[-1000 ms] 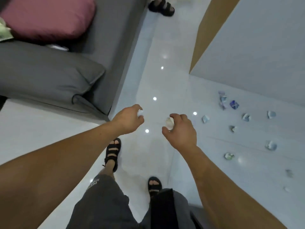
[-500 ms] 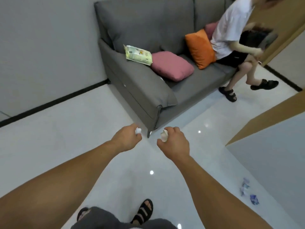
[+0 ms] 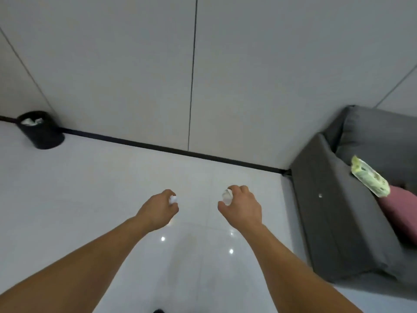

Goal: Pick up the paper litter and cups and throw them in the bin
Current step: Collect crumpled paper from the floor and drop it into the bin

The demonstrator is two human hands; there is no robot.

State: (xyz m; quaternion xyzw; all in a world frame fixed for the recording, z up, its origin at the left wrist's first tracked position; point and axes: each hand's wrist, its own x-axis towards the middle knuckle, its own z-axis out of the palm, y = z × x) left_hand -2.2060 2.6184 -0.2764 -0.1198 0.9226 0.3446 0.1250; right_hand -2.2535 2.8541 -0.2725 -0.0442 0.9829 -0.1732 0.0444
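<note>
Left hand (image 3: 158, 208): bare arm outstretched, knuckles up, grips a wad (image 3: 173, 199). Right hand (image 3: 242, 207): bare arm outstretched, grips a second wad (image 3: 226, 196). Hands apart, level.

Most of the scrap (image 3: 173, 199) is buried in the left hand (image 3: 158, 208); only a white bit pokes out past the curled fingers. The wad (image 3: 226, 196) in the right hand (image 3: 242, 207) shows more, yet the fingers round it hide the rest. Far left, the bin (image 3: 40, 132) holds something pale, too small to make out. The sofa (image 3: 338, 222) and its pink cushion (image 3: 401, 215) run off the right edge. The packet (image 3: 370, 177) has blurred print. A dark sliver (image 3: 158, 311) is cut off by the near edge; I cannot tell what it is.
</note>
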